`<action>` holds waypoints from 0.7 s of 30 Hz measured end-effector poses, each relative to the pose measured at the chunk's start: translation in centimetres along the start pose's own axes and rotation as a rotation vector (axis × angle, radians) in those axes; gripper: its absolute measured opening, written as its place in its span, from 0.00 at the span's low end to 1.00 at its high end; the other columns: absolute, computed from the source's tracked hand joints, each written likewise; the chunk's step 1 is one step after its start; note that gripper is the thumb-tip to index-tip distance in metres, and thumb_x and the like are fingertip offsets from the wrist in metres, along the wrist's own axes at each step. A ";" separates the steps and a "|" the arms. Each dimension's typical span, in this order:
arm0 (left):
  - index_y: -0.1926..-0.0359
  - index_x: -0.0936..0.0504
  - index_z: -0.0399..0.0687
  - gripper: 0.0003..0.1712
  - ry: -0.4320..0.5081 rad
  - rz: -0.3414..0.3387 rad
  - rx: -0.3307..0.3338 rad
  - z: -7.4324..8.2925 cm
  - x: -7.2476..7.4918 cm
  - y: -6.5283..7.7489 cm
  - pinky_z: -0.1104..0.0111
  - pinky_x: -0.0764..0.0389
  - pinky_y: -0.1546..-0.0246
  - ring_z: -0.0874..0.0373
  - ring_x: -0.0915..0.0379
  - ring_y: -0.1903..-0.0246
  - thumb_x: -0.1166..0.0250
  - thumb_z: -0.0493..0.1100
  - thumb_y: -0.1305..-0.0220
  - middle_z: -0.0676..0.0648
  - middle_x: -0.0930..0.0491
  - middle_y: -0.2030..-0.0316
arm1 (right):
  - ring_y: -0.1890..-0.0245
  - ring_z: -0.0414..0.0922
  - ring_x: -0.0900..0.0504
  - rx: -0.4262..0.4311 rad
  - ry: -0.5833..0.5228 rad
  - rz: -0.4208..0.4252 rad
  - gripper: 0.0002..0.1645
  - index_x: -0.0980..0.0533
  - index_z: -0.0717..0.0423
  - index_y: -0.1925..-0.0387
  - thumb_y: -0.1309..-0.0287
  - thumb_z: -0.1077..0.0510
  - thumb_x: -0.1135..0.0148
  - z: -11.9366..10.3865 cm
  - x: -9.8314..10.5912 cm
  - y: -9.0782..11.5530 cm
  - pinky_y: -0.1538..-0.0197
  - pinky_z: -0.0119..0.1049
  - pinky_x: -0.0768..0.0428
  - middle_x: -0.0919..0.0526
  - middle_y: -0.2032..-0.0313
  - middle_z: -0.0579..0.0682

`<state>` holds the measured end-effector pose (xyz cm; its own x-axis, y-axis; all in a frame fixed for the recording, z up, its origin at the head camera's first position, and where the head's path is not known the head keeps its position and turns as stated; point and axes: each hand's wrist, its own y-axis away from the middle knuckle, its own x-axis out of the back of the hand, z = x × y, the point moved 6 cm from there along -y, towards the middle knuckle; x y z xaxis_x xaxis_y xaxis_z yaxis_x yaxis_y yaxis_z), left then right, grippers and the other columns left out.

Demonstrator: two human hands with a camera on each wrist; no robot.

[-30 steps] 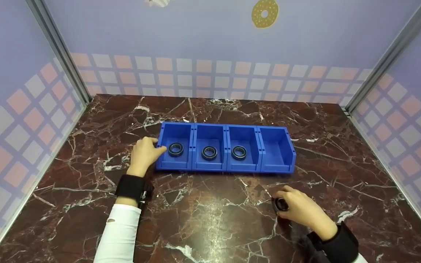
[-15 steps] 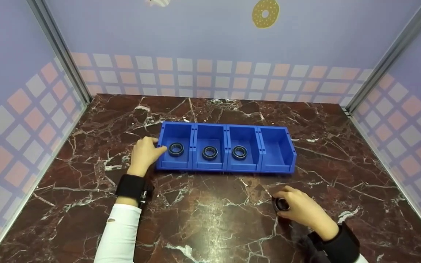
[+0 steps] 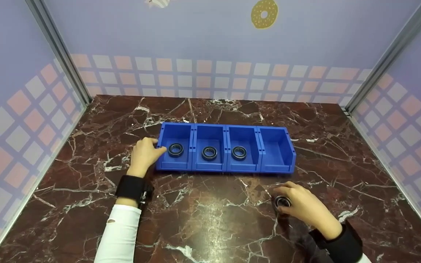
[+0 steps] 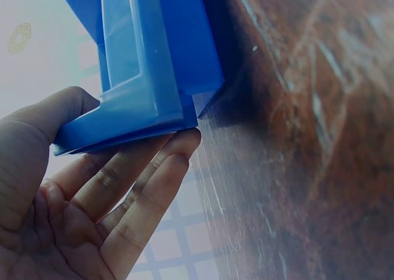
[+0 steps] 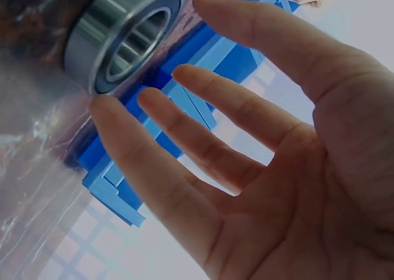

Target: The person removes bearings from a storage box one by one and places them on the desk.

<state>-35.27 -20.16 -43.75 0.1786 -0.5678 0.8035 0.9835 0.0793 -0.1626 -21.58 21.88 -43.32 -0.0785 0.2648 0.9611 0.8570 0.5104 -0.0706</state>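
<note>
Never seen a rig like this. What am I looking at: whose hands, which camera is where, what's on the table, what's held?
No robot here: one person works bare-handed. The wide picture comes from a head camera looking forward and down; the two close-ups come from cameras on the wrists.

On the dark marbled table stands a row of four blue bins. Three bearings lie in it, one in each of the three leftmost bins.

The left hand grips the row's left end wall. The right hand has its fingers around a fourth bearing; I can't tell whether it's actually pinched.
</note>
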 end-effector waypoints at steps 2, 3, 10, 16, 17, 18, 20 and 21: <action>0.51 0.20 0.33 0.27 -0.002 0.000 -0.001 0.0 0.0 0.0 0.47 0.26 0.60 0.34 0.24 0.60 0.36 0.47 0.49 0.32 0.21 0.56 | 0.60 0.49 0.21 0.003 0.005 0.014 0.27 0.22 0.59 0.52 0.58 0.59 0.27 0.0 0.2 -0.1 0.59 0.46 0.24 0.22 0.59 0.51; 0.51 0.20 0.33 0.27 -0.002 0.000 -0.002 0.0 0.0 0.0 0.47 0.26 0.60 0.34 0.24 0.60 0.36 0.47 0.49 0.32 0.21 0.56 | 0.61 0.49 0.21 0.000 0.007 0.021 0.27 0.22 0.58 0.52 0.58 0.58 0.27 0.0 0.3 -0.2 0.59 0.46 0.24 0.22 0.59 0.51; 0.50 0.20 0.33 0.27 -0.002 -0.004 -0.003 0.0 0.0 -0.1 0.48 0.26 0.60 0.34 0.24 0.60 0.36 0.47 0.49 0.32 0.21 0.56 | 0.60 0.48 0.21 -0.005 -0.005 0.092 0.28 0.22 0.59 0.52 0.59 0.59 0.27 -0.1 1.1 -0.7 0.59 0.45 0.24 0.23 0.58 0.51; 0.50 0.21 0.34 0.28 -0.003 -0.007 -0.003 0.0 0.0 0.0 0.48 0.25 0.60 0.35 0.24 0.59 0.37 0.48 0.49 0.32 0.21 0.55 | 0.59 0.48 0.21 0.021 -0.011 0.138 0.28 0.22 0.60 0.52 0.59 0.60 0.27 -0.4 1.8 -1.1 0.58 0.45 0.23 0.23 0.56 0.52; 0.50 0.21 0.34 0.28 -0.003 -0.006 -0.001 0.0 0.0 0.0 0.48 0.25 0.60 0.35 0.24 0.59 0.37 0.48 0.49 0.32 0.21 0.55 | 0.59 0.48 0.21 0.025 -0.012 0.145 0.28 0.22 0.60 0.52 0.59 0.60 0.27 -0.4 1.9 -1.1 0.58 0.45 0.23 0.23 0.56 0.52; 0.49 0.21 0.34 0.28 -0.003 -0.006 0.000 0.0 0.0 0.0 0.48 0.25 0.60 0.35 0.24 0.59 0.37 0.48 0.49 0.32 0.22 0.55 | 0.59 0.48 0.21 0.029 -0.011 0.153 0.28 0.22 0.60 0.52 0.59 0.60 0.27 -0.4 2.0 -1.2 0.58 0.45 0.23 0.22 0.57 0.52; 0.49 0.21 0.34 0.28 -0.001 -0.007 0.004 0.0 0.0 0.0 0.48 0.25 0.60 0.35 0.24 0.60 0.36 0.48 0.49 0.33 0.21 0.55 | 0.60 0.48 0.21 0.033 -0.008 0.167 0.28 0.22 0.60 0.52 0.59 0.60 0.26 -0.4 2.1 -1.3 0.58 0.44 0.23 0.22 0.57 0.52; 0.49 0.21 0.34 0.28 -0.001 -0.006 0.006 0.0 0.0 0.0 0.48 0.25 0.61 0.35 0.24 0.60 0.36 0.48 0.49 0.33 0.21 0.55 | 0.60 0.48 0.21 0.035 -0.005 0.174 0.28 0.22 0.60 0.52 0.59 0.60 0.26 -0.4 2.2 -1.3 0.58 0.44 0.23 0.22 0.57 0.52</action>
<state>-35.25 -20.16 -43.74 0.1723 -0.5675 0.8052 0.9848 0.0805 -0.1539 -22.68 21.42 -41.00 0.0664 0.3559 0.9322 0.8397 0.4847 -0.2448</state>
